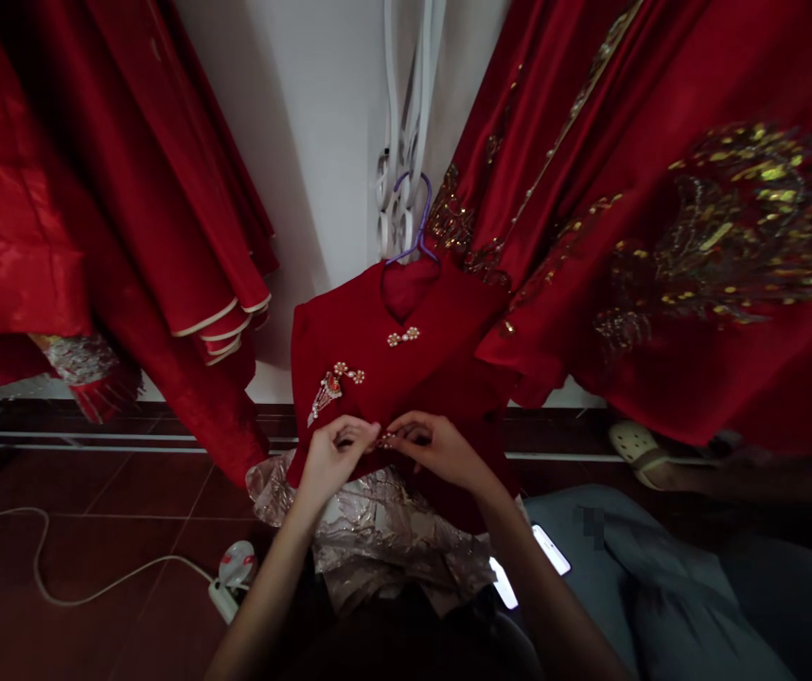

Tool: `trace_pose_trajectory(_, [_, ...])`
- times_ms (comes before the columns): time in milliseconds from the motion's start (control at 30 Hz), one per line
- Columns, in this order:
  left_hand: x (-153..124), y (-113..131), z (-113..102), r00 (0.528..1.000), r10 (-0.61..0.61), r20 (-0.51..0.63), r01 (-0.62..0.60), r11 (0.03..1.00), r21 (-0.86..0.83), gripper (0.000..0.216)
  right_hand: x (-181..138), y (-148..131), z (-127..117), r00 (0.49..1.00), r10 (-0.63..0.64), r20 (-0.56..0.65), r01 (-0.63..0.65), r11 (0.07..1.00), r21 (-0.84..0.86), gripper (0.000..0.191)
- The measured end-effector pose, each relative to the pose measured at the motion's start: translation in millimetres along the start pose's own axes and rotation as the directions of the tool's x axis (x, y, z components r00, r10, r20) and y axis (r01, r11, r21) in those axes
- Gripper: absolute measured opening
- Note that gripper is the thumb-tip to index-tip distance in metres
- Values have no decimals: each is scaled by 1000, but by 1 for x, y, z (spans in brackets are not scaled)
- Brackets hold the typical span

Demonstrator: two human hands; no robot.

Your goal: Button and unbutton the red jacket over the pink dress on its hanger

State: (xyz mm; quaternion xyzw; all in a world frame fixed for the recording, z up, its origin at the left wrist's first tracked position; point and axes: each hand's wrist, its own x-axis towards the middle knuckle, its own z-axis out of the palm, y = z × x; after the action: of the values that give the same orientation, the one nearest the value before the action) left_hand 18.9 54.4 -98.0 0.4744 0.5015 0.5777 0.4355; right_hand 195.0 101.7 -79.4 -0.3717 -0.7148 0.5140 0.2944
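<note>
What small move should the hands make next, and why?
I'd probably ease the left hand and right hand slightly apart: their tips nearly meet over the lower front of the red garment, hiding much of what looks like a small beaded piece, so how it sits cannot be judged.

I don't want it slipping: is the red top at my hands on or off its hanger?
On. The purple hanger runs down into the red top at the neck; how it sits inside is hidden.
</note>
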Motion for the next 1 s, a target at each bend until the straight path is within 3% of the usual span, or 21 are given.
trace_pose_trajectory(167, [33, 4, 2, 986, -108, -127, 71, 960, -270, 46, -4, -8, -14, 995, 38, 91, -48, 993, 105, 25])
trace_pose_trajectory(367, [54, 2, 14, 988, -130, -85, 69, 860, -506, 37, -5, -9, -15, 992, 29, 121, -46, 988, 147, 24])
trace_pose_trajectory(833, [55, 1, 21, 954, -234, -188, 99, 838, -536, 33, -4, -7, -6, 991, 1, 136, -14, 995, 94, 26])
trace_pose_trajectory(1000, [55, 2, 20, 953, -271, -135, 162, 834, -527, 36, -3, -4, -4, 991, -8, 133, -5, 996, 94, 23])
